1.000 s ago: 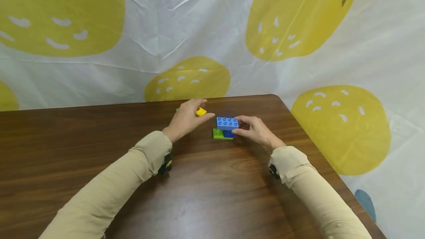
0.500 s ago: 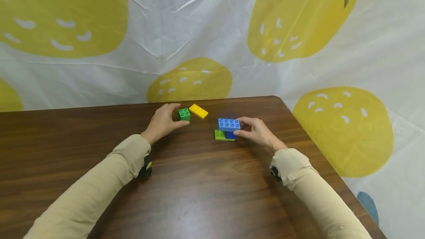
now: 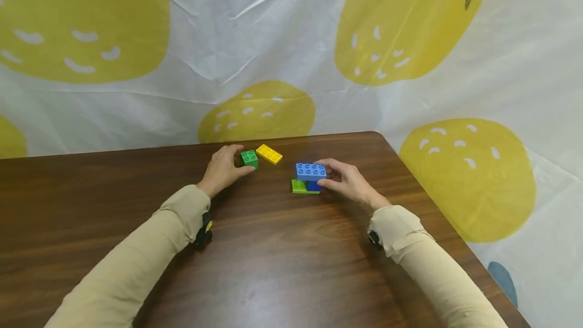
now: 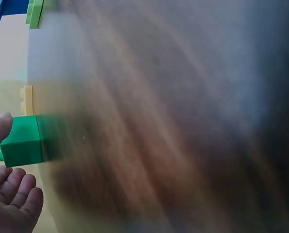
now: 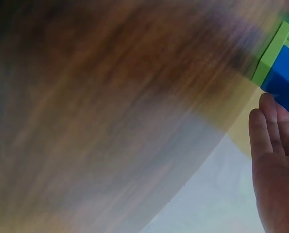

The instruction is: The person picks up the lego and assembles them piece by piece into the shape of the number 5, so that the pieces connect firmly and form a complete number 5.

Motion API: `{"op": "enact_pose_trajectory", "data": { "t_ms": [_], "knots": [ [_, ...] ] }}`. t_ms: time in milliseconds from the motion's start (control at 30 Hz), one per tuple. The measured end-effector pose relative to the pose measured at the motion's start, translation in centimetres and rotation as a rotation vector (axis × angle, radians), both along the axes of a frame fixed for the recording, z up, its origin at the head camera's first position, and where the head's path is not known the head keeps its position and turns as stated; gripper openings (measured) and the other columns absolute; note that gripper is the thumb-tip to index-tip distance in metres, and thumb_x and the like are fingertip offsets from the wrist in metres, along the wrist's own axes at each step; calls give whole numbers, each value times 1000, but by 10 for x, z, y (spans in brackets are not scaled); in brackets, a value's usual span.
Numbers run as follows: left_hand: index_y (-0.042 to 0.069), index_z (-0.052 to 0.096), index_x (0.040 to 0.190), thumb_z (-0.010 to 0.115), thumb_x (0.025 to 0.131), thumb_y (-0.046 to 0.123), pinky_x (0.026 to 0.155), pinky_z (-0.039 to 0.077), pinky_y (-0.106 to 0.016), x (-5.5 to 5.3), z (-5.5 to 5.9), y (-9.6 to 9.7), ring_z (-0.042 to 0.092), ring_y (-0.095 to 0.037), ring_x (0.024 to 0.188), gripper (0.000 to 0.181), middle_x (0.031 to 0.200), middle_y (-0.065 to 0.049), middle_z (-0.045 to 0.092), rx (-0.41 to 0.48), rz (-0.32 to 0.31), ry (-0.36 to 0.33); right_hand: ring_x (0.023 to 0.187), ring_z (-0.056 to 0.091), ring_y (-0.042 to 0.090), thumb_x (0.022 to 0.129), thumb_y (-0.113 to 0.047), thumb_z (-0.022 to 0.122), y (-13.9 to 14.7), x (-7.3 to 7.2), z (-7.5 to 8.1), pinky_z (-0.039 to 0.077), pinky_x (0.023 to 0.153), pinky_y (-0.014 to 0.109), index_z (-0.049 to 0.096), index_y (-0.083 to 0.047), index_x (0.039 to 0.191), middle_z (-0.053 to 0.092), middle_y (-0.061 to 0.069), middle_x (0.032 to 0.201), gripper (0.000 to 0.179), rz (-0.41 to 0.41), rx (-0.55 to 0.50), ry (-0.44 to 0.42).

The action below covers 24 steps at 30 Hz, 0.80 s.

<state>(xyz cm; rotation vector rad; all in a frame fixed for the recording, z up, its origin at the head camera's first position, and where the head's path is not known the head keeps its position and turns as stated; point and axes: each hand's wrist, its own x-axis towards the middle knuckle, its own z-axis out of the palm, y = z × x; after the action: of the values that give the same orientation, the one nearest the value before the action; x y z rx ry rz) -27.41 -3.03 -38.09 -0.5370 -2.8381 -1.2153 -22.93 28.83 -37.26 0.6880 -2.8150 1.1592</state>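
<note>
My left hand (image 3: 222, 170) is around a small green toy brick (image 3: 249, 159), thumb on the near side and fingers on the far side. The left wrist view shows the thumb against the green brick (image 4: 22, 141) and curled fingers at its other side. With thumb and fingers, my right hand (image 3: 348, 182) grips a light blue brick (image 3: 310, 171) by its right end. That brick sits above a dark blue brick (image 3: 313, 186) on a light green flat brick (image 3: 299, 187). In the right wrist view, the hand's fingers (image 5: 275, 128) touch the dark blue brick (image 5: 283, 77).
A yellow flat brick (image 3: 269, 154) lies just behind and right of the green brick. The brown wooden table (image 3: 282, 267) ends at a rounded back right corner. Behind it hangs a white cloth (image 3: 182, 110) with yellow fruit prints.
My left hand has moved left from beside the yellow brick to the green brick, uncovering the yellow one. The right hand has stayed on the light blue brick.
</note>
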Motion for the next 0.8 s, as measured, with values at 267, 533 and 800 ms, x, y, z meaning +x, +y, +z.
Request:
{"op": "enact_pose_trajectory", "data": {
  "t_ms": [267, 533, 800],
  "knots": [
    [0, 49, 132, 70, 86, 25, 74, 43, -39, -2, -4, 4, 51, -29, 90, 57, 107, -19, 56, -22, 44, 10, 90, 62, 25, 85, -13, 69, -5, 1, 4, 51, 76, 38, 58, -3, 124, 67, 16, 102, 41, -5, -18, -33],
    [2, 54, 126, 68, 88, 24, 78, 46, -40, -2, -5, 5, 54, -29, 94, 46, 109, -17, 59, -15, 54, 2, 90, 62, 20, 85, -16, 70, -2, -1, 3, 52, 76, 28, 59, -5, 123, 67, 12, 101, 41, -12, 5, -40],
    [2, 54, 127, 69, 86, 27, 86, 49, -42, 1, 3, 6, 60, -29, 101, 50, 113, -17, 62, 41, 50, -23, 90, 62, 22, 86, -18, 69, 0, 0, 5, 50, 74, 26, 61, -6, 122, 68, 12, 101, 39, -34, -17, -75]
  ]
}}
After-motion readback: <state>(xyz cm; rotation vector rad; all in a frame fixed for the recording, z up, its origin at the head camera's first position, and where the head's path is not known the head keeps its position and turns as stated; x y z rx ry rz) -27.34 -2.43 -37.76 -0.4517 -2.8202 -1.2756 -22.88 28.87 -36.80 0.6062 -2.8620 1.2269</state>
